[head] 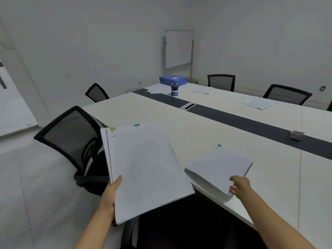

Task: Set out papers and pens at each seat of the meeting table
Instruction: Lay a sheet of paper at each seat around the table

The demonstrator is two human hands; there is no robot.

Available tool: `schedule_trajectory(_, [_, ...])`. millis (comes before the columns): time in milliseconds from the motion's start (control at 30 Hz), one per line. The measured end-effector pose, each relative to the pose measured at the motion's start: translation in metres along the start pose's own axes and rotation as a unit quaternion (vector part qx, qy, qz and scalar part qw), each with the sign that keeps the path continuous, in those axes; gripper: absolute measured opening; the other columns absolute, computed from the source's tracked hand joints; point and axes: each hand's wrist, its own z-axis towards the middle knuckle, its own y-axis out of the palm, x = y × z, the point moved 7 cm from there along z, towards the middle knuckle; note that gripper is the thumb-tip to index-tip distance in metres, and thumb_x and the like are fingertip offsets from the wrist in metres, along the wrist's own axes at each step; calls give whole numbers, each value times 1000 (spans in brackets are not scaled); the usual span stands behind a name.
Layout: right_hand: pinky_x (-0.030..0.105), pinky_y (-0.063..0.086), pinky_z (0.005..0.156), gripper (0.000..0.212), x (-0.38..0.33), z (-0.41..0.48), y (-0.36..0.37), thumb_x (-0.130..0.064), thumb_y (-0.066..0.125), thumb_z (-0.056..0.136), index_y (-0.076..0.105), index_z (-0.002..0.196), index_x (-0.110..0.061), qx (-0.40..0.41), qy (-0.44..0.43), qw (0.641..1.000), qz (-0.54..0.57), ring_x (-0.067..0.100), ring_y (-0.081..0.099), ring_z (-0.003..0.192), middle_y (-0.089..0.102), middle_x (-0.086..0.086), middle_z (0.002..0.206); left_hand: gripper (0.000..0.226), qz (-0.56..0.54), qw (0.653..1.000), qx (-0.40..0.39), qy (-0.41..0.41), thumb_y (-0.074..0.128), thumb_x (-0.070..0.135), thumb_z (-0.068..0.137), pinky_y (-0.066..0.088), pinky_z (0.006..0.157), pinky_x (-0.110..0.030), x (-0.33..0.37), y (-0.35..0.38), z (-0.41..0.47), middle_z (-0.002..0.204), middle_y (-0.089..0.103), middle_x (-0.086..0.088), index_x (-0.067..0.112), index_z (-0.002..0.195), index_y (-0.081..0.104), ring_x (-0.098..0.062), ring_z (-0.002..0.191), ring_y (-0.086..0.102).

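Setting a clipped packet (218,169) at the table's (161,114) near edge with loosely open right hand (239,184) touching its corner, left hand (110,193) gripping the remaining stack (145,169); square it to the edge before letting go.

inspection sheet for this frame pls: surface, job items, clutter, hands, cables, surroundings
Surface: white meeting table with a dark centre strip and a cable hatch in it.
Job's things: clipped paper stack held over the near edge; clipped paper set on the near side; two paper sets on the far side; pen cup at the far end.
Clutter: blue file boxes; loose sheets; small card box.
Hands: left hand grips the stack; right hand at the near set's corner, grip unclear.
Cables: nothing seen on the table.
Surroundings: mesh chairs, whiteboard.
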Motion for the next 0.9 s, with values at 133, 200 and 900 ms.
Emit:
schedule_trajectory(133, [42, 43, 92, 39, -5, -10, 46, -2, 49, 93, 42, 130, 8, -57, -11, 997, -52, 36, 48, 109, 42, 26, 132, 38, -10, 1000, -7, -13, 49, 28, 94, 58, 59, -36, -6, 3, 16, 93, 73, -10, 7, 124, 55, -30, 83, 68])
schedule_trajectory(200, [39, 44, 84, 29, -12, -19, 74, -5, 51, 93, 50, 120, 6, -101, -29, 992, -73, 32, 50, 98, 48, 22, 118, 64, -8, 1000, -16, -11, 75, 38, 71, 58, 61, -39, -3, 6, 20, 101, 71, -14, 7, 124, 56, -34, 87, 68])
schedule_trajectory(900, [29, 51, 66, 32, 64, -210, 327, -17, 68, 83, 52, 109, -9, -344, -144, 907, -192, 20, 64, 86, 62, 8, 106, 55, -5, 1000, -14, -21, 57, 26, 76, 59, 60, -41, 104, -177, 2, 113, 64, -25, -2, 122, 56, -37, 85, 68])
